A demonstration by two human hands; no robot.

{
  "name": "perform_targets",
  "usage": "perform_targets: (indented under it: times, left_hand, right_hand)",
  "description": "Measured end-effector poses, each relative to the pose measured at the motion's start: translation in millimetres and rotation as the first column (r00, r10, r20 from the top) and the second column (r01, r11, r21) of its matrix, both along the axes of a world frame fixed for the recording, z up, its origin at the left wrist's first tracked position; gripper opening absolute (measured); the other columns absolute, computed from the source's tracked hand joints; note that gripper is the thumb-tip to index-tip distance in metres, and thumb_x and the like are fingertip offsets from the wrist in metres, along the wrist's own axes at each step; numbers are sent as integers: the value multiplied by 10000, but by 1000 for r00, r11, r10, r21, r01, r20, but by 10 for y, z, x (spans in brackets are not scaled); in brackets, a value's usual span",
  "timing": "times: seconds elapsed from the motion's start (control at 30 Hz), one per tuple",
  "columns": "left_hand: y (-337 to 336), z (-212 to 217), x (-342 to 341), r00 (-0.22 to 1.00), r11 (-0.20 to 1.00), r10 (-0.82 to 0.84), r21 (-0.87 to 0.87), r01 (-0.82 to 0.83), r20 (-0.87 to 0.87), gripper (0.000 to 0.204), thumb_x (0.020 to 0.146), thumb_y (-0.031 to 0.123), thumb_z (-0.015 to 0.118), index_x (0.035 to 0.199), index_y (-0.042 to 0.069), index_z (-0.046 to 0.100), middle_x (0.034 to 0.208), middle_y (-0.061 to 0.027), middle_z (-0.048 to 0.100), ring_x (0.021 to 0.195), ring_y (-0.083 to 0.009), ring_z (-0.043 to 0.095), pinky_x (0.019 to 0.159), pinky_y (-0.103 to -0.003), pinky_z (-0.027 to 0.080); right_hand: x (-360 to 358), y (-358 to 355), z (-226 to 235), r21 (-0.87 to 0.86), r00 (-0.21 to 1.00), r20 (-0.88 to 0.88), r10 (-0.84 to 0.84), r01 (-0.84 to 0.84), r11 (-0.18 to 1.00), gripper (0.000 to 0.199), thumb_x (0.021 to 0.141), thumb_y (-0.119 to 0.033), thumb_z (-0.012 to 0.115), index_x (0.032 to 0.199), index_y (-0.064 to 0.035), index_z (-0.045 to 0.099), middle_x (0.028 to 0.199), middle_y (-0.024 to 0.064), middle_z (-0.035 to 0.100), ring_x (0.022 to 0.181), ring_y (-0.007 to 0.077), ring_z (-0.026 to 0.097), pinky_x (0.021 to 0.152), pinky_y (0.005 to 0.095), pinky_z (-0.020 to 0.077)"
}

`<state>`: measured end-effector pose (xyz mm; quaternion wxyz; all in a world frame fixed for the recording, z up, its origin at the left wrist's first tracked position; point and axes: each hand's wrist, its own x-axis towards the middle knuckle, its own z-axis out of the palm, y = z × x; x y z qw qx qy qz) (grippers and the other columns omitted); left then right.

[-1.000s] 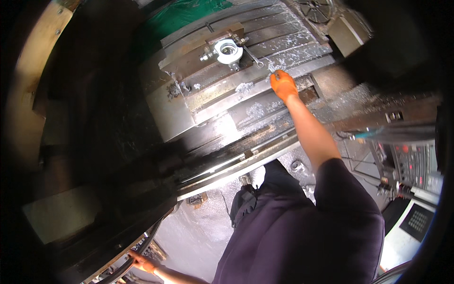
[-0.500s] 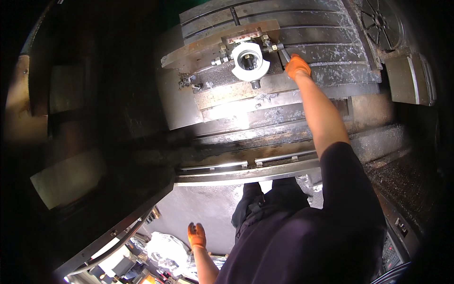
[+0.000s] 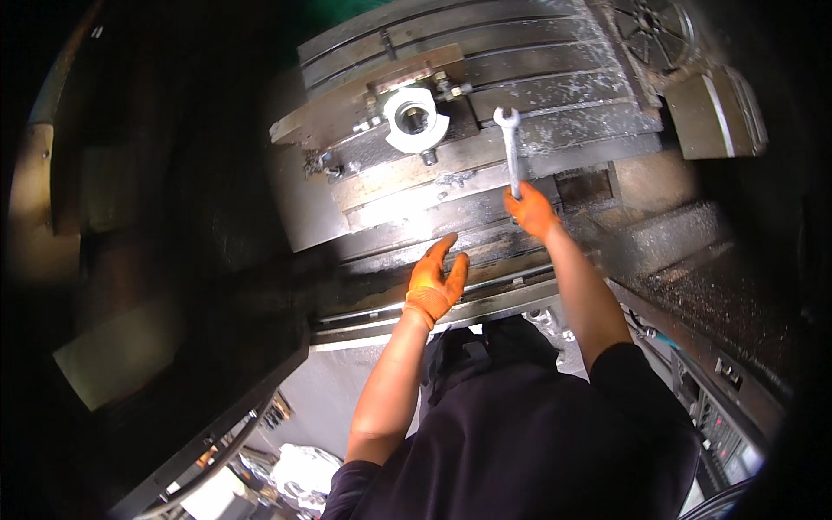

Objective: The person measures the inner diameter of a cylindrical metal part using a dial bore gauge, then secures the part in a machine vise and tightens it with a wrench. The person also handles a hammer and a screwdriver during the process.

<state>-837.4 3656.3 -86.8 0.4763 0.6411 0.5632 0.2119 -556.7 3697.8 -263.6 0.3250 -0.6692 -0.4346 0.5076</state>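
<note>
My right hand (image 3: 532, 211), in an orange glove, is closed round the lower end of a steel open-end wrench (image 3: 510, 149). The wrench points away from me, its jaw over the slotted machine table and apart from the bolts. My left hand (image 3: 437, 279), gloved in orange too, hangs above the near edge of the machine with thumb and fingers apart and nothing in it. Beyond both hands a silvery ring-shaped metal part (image 3: 416, 121) sits in a fixture, in front of an upright plate (image 3: 338, 105). Clamping bolts (image 3: 451, 87) stand on either side of the ring.
Metal chips lie over the slotted table (image 3: 555, 89). At the far right are a round slotted disc (image 3: 650, 33) and a grey metal box (image 3: 712, 114). A metal sill with rails (image 3: 381, 332) crosses in front of my body. A control panel (image 3: 724, 433) is at lower right.
My right hand has drawn the wrench off the bolt on the fixture's right side and back toward me. My left hand has risen from low beside my body to the machine's front edge.
</note>
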Motion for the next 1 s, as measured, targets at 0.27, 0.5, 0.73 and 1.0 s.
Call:
perform_targets:
  times: [0.27, 0.5, 0.73, 1.0]
  left_hand:
    - [-1153, -350, -1206, 964, 954, -85, -298, 6, -253, 490, 975, 285, 653, 1363, -6, 590, 1272, -261, 667, 1177, -400, 645, 1017, -440, 500]
    - [-1062, -347, -1425, 950, 866, 303, -439, -238, 82, 480, 1018, 259, 650, 1379, -41, 554, 1200, -135, 689, 1095, -196, 630, 979, -328, 495]
    - [774, -475, 406, 760, 876, 342, -481, -45, 553, 716, 962, 390, 702, 1489, -14, 433, 1251, -90, 634, 1009, -193, 661, 854, -320, 534]
    - [1364, -647, 1053, 469, 701, 671, -698, -146, 575, 428, 971, 405, 665, 1129, 8, 645, 980, -67, 673, 780, -129, 651, 587, -230, 503]
  right_hand:
    - [-96, 1018, 272, -247, 769, 571, 286, -172, 954, 402, 934, -334, 567, 1191, -46, 679, 1167, 228, 711, 1108, 414, 670, 941, 489, 535]
    - [9, -191, 394, -147, 725, 666, 176, -104, 984, 307, 968, -332, 570, 1172, -116, 646, 1086, 202, 711, 1021, 438, 658, 879, 518, 528]
    - [140, 278, 863, 36, 529, 828, 185, -380, 924, 220, 972, -223, 593, 1165, -143, 663, 1029, 143, 714, 959, 388, 678, 857, 505, 542]
    - [192, 701, 886, -94, 416, 859, 299, -447, 890, 258, 1004, -278, 585, 1231, -177, 655, 1119, 109, 718, 991, 368, 685, 863, 475, 550]
